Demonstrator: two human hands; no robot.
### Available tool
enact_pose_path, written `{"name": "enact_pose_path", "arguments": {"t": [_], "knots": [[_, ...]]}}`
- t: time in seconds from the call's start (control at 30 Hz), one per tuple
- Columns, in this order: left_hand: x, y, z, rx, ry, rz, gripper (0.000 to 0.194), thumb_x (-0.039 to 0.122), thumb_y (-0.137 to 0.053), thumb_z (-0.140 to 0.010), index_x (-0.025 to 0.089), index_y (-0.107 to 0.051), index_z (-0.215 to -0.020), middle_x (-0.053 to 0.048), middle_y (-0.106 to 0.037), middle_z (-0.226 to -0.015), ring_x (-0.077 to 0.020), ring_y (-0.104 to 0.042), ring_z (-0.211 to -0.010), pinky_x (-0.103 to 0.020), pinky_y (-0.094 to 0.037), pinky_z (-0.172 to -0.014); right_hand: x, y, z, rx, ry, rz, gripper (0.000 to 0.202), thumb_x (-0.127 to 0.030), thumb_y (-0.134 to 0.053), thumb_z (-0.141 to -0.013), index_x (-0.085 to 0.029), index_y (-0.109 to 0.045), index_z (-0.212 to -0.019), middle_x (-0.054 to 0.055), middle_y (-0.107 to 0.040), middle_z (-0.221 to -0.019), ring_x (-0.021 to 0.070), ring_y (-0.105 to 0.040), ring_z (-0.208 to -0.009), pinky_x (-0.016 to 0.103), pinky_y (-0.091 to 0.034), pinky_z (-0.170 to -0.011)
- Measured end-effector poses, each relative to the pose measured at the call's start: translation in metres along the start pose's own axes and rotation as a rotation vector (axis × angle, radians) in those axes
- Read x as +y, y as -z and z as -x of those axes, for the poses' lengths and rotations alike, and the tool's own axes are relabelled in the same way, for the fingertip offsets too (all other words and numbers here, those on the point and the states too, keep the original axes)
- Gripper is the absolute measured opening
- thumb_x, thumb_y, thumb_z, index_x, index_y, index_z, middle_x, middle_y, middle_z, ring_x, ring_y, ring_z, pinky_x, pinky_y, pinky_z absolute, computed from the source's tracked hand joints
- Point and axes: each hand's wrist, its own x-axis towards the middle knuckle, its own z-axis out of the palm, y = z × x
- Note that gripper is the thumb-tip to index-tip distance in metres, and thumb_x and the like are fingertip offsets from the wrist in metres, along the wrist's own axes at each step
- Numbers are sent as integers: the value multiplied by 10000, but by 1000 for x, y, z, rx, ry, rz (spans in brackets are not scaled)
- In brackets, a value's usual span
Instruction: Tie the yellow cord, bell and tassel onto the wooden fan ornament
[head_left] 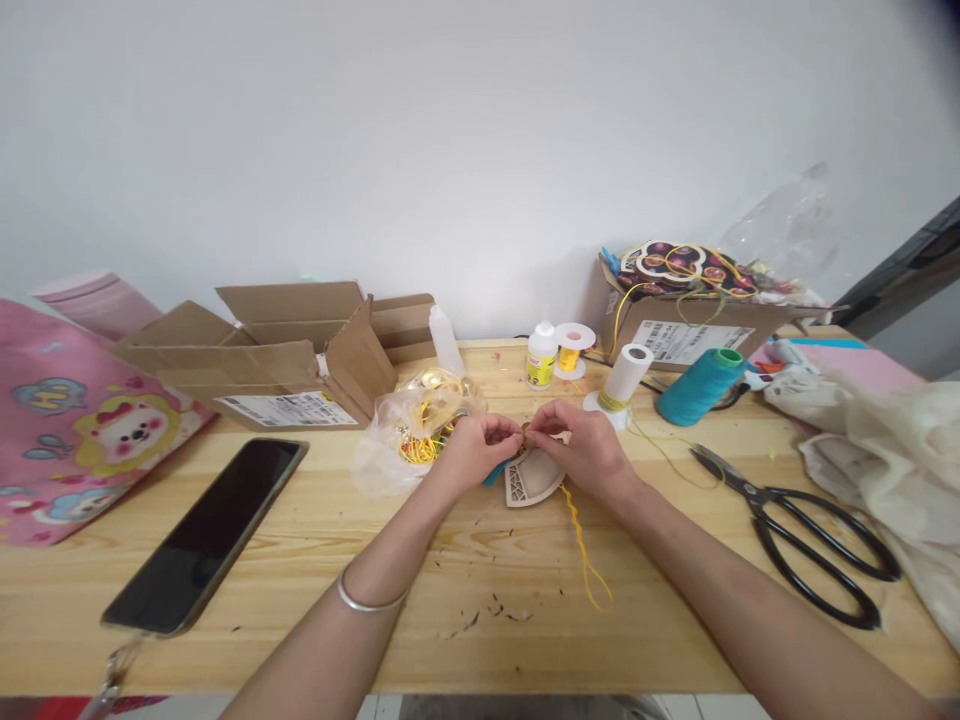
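Note:
A pale fan-shaped piece with a cut-out lattice (534,480) is at the middle of the table, under my fingertips. My left hand (480,450) and my right hand (581,445) meet at its top, both pinched on a small brownish part (527,432) whose details are too small to tell. From the right side of the fan piece a twisted yellow cord (577,530) trails toward me and ends in a loop. A bit of blue material (494,474) shows beside my left fingers. Near my left hand lies a clear bag of yellow cords (420,440).
Black-handled scissors (795,530) lie at the right, near teal thread (701,387) and a white spool (628,375). A glue bottle (541,357) stands behind my hands. At the left are a phone (206,535) and an open carton (262,375); a filled box (675,335) stands back right.

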Motion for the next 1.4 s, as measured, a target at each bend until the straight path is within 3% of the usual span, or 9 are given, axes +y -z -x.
{"name": "enact_pose_path", "arguments": {"t": [0.17, 0.73, 1.1, 1.4], "knots": [[1, -1, 0, 9, -10, -2, 124, 239, -595, -635, 132, -614, -696, 1, -632, -633, -104, -550, -563, -208, -422, -536, -1, 0, 0, 16, 23, 41, 34, -191, -565, -700, -206, -536, -693, 6, -650, -674, 145, -613, -634, 285, -499, -593], [2, -1, 2, 32, -51, 51, 174, 238, -604, -651, 129, -588, -786, -4, -607, -656, -108, -553, -605, -221, -445, -571, 8, -7, -1, 24, -130, -317, 174, -261, -599, -671, -202, -436, -671, 3, -626, -651, 120, -566, -544, 255, -464, -510], [2, -1, 4, 117, -210, -123, 100, 240, -580, -670, 145, -603, -688, -35, -603, -758, -139, -555, -706, -249, -447, -652, 5, -7, -1, 24, -147, -364, 186, -262, -602, -664, -201, -426, -659, 9, -625, -646, 122, -565, -549, 260, -461, -519], [1, 1, 4, 122, -129, -202, 173, 290, -586, -661, 135, -643, -712, -46, -621, -721, -148, -556, -652, -257, -443, -595, 2, -7, -2, 40, -179, -397, 218, -269, -614, -648, -206, -406, -647, 19, -631, -642, 133, -571, -547, 271, -468, -519]]}}
